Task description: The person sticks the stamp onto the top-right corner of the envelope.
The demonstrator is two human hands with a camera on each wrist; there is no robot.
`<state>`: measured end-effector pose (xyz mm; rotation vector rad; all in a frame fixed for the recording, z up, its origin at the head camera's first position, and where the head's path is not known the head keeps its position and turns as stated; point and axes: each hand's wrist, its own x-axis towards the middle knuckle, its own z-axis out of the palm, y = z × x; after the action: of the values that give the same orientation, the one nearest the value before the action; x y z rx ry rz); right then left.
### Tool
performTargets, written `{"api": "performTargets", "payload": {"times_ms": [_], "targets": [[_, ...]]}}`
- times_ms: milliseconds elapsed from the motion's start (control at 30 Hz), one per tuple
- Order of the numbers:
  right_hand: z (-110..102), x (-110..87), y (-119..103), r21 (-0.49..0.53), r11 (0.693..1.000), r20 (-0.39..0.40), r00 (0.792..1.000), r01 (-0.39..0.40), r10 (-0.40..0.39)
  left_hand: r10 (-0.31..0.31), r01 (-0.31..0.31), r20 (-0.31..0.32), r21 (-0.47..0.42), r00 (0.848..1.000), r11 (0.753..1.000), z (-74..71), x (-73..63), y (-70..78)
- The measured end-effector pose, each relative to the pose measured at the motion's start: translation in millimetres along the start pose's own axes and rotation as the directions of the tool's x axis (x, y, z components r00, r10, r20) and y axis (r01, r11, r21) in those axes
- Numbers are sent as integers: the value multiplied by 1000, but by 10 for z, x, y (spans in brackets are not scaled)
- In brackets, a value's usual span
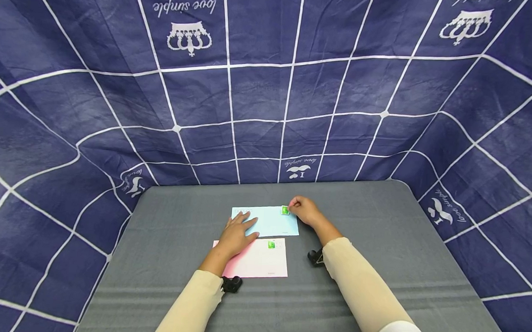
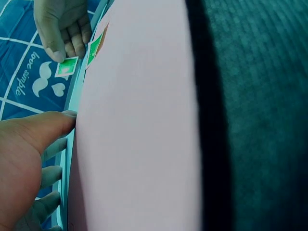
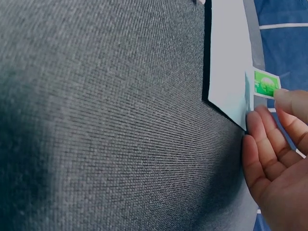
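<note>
A light blue envelope [image 1: 270,223] lies flat on the grey table. My left hand [image 1: 238,233] rests on its left part with fingers spread. At the envelope's top right corner, my right hand [image 1: 305,210] pinches a small green postage stamp [image 1: 285,210] by its edge. In the right wrist view the stamp [image 3: 266,83] stands tilted up between thumb and finger, close over the blue envelope [image 3: 232,62]. Nearer to me lies a pink envelope [image 1: 262,259], with a green stamp [image 1: 271,244] at its upper right. The left wrist partly covers its left side.
The grey tabletop [image 1: 178,231] stretches around both envelopes. A dark blue cloth with white grid lines [image 1: 260,96] hangs behind the table and along both sides. Black wrist cameras [image 1: 231,284] sit on both forearms, low over the table.
</note>
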<state>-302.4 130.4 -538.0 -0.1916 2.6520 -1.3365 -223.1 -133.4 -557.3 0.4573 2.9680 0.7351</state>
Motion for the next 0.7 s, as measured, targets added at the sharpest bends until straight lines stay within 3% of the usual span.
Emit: {"api": "performTargets", "payload": {"times_ms": [700], "targets": [[74,42,-24,-61,998,-22,1000,-13,11,-2,2,3,-19,1000,1000,1,-6,5]]}}
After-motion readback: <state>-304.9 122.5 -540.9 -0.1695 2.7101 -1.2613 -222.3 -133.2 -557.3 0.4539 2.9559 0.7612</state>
